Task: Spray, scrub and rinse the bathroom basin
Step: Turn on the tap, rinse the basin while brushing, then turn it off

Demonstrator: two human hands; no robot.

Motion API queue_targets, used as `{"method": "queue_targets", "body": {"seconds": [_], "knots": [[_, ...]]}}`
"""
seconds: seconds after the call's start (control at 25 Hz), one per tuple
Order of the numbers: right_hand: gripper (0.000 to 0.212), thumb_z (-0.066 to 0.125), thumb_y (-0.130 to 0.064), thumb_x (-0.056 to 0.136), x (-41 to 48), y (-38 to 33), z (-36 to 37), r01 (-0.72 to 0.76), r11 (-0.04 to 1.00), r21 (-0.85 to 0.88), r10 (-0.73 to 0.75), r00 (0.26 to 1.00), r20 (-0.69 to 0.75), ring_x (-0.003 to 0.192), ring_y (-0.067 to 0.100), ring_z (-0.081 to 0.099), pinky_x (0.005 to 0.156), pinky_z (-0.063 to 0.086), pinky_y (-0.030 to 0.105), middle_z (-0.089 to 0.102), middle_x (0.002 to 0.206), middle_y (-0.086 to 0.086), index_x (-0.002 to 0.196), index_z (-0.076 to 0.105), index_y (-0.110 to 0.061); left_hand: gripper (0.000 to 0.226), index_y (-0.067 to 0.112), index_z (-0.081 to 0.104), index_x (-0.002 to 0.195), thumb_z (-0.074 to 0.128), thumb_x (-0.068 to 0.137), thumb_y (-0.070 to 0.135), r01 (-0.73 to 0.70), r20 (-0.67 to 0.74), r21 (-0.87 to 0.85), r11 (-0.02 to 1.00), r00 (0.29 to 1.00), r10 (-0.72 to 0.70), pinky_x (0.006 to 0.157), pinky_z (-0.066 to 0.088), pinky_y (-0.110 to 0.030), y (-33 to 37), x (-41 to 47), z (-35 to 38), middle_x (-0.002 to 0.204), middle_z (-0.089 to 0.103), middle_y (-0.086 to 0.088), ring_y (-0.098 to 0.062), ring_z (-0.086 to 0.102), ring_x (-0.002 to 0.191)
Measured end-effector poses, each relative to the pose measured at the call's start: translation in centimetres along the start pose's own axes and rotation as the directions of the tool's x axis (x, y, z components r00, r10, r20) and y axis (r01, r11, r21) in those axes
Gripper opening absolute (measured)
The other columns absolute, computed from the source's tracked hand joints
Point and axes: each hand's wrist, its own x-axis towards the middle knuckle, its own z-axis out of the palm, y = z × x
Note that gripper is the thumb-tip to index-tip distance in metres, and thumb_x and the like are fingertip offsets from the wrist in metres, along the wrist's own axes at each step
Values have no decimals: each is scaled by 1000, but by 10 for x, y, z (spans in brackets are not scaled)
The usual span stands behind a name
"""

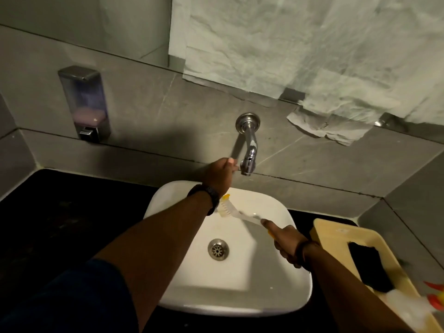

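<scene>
A white square basin (pixel 276 292) with a steel drain (pixel 218 249) sits on a black counter. Above it a chrome wall tap (pixel 249 150) bends down over the bowl. My left hand (pixel 219 174) reaches up to the tap's small handle at the spout and pinches it; no water is visible. My right hand (pixel 286 243) grips the handle of a white scrub brush (pixel 236 213) with yellow trim. The brush head, bristles down, lies at the basin's far inner wall, partly behind my left wrist.
A cream tray (pixel 336 233) on the counter at the right holds a black sponge (pixel 367 267), foam and a red-and-yellow object (pixel 436 294). A soap dispenser (pixel 85 104) hangs on the grey tiled wall at left. Crumpled paper (pixel 312 56) covers the mirror.
</scene>
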Motion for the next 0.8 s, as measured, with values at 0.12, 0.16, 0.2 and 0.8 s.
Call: {"method": "queue_targets", "body": {"seconds": [0.12,0.16,0.2,0.8], "knots": [[71,46,-87,58,4,9,-24,27,1000,-7,-27,999,26,34,16,16,43,15,20,24,41,-1,37,25,-22,31,1,64,95,38,97,19,47,-25,-113,992,998,-50,79,45,-39,18,21,25,92,61,-17,-26,54,86],[72,46,-88,56,9,12,-31,40,999,-5,-39,999,34,34,16,17,43,15,21,25,41,-1,37,25,-22,30,4,63,97,38,96,19,82,-19,-131,988,996,-85,77,43,-35,15,24,29,94,60,-15,-25,53,88],[72,46,-89,55,13,16,-38,52,999,-9,-51,998,46,34,16,18,43,16,22,26,41,0,38,26,-22,29,8,63,100,37,97,21,124,15,-160,979,992,-123,76,42,-31,10,25,32,98,61,-12,-24,54,93],[69,44,-88,53,8,10,-81,137,991,-10,-131,962,238,33,15,22,39,19,19,30,42,0,43,36,-21,15,22,70,86,70,79,34,96,-39,-29,995,995,-97,61,53,-26,27,28,25,79,70,0,-18,67,79]]}}
